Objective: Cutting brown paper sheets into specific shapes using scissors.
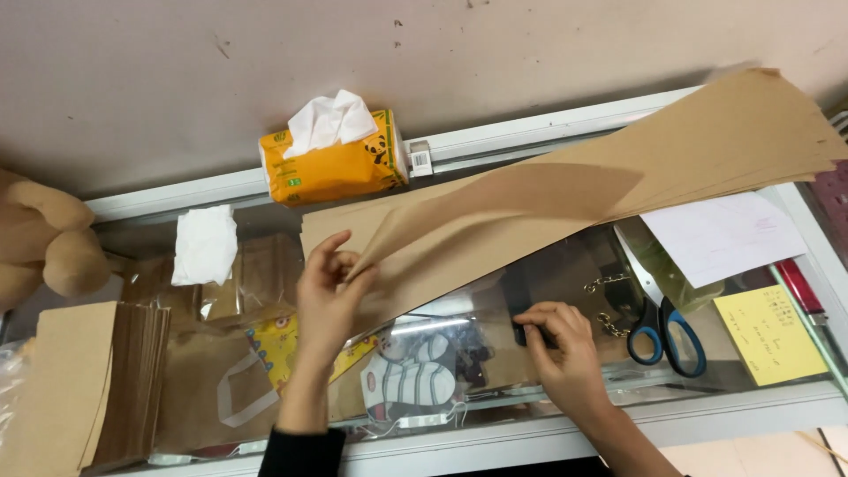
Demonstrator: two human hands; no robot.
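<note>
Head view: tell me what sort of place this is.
Probably a small shop counter: a glass display case with goods inside, a stack of brown paper sheets that the left hand lifts, and scissors.

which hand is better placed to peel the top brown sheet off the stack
Probably the left hand: its fingers already pinch the raised corner of the top brown sheet. The right hand lies flat on the glass counter, fingertips by the stack's lower edge.

This looks like a small shop: a glass display case (495,389) with an aluminium frame serves as the desk, with paper bags (212,389) and small goods under the glass. Kraft paper sheets (618,177), scissors (658,327), a yellow note (768,336) and a tissue pack (331,163) lie on top.
</note>
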